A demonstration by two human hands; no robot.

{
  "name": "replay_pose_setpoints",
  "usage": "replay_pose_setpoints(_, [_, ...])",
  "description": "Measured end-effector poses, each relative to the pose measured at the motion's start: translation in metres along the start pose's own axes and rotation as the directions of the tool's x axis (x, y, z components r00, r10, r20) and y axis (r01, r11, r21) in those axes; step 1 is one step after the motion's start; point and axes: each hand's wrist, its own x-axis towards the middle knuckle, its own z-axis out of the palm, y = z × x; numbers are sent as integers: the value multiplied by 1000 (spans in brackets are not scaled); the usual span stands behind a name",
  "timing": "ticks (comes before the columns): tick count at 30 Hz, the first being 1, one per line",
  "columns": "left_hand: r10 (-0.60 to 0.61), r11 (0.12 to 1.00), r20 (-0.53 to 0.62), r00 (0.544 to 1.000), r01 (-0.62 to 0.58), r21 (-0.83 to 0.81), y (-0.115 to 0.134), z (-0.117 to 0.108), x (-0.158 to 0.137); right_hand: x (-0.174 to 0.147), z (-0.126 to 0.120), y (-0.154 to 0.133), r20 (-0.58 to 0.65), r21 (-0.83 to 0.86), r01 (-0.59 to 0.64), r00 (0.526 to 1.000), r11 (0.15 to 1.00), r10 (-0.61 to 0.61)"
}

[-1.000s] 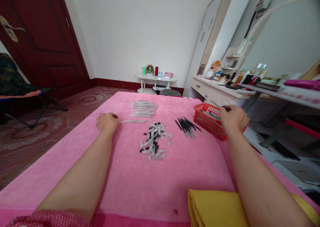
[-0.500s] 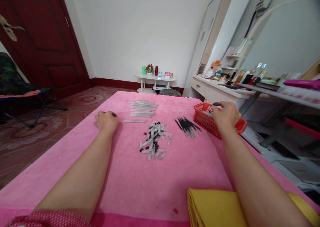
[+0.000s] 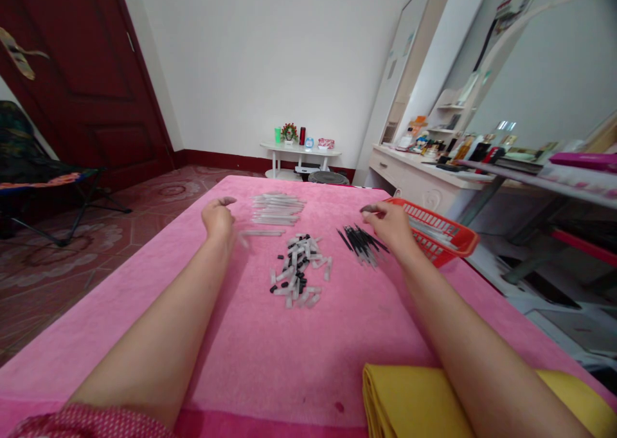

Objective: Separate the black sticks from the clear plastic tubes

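My left hand (image 3: pixel 219 218) hovers over the pink cloth with its index finger pointing right; its other fingers are blurred. Just right of it lies a clear pen barrel (image 3: pixel 264 233), apart from the pile of clear pen barrels (image 3: pixel 276 209). My right hand (image 3: pixel 391 227), its fingers stretched forward, is beside the heap of thin black pen refills (image 3: pixel 360 245), holding nothing I can see. Behind that hand stands a red plastic basket (image 3: pixel 460 250) with clear sticks inside. Between both hands is a mixed pile of translucent caps and small black plugs (image 3: pixel 299 265).
A folded yellow cloth (image 3: pixel 409 396) lies at the near right of the pink-covered table (image 3: pixel 270 361). A dressing table (image 3: pixel 409 174) and a shelf rack (image 3: pixel 525 184) stand to the right. A folding chair (image 3: pixel 43 168) is at the left, a small white table (image 3: pixel 301 150) beyond.
My right hand has moved left from the basket to the black refills. My left hand has lifted and turned, its index finger now pointing right. The basket has shifted slightly.
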Motion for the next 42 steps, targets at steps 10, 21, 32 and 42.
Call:
replay_pose_setpoints(10, [-176,859,252,952,274,-433,4,61,-88,-54,56,-58,668,488,-296,732,821,-133])
replay_pose_setpoints(21, [355,930,519,777,-348,-116,-21,57,-96,-40,55,-43,516,495,-304,857,814,6])
replay_pose_setpoints(32, [47,957,449,892,88,-276,-22,64,-98,-62,67,-48,530,-98,197,840,975,-116])
replay_pose_setpoints(42, [385,805,699,603,-589,64,-28,49,-95,-48,62,-43,522,290,-232,851,929,50])
